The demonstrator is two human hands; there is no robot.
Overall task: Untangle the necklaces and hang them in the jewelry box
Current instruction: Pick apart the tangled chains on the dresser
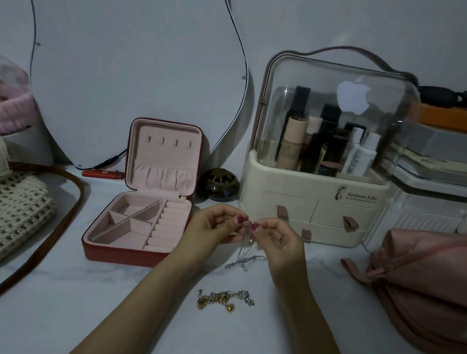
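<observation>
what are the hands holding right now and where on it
Both hands, left and right, pinch a thin silver necklace at its top end between the fingertips; the rest hangs down to the table.

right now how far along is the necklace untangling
Early on. Done: the jewelry box stands open, but its lid hooks are bare, so nothing is hung. In hand: the left hand and right hand pinch a silver necklace that trails to the table. Left: the gold tangle lies untouched on the table, then hanging everything.
</observation>
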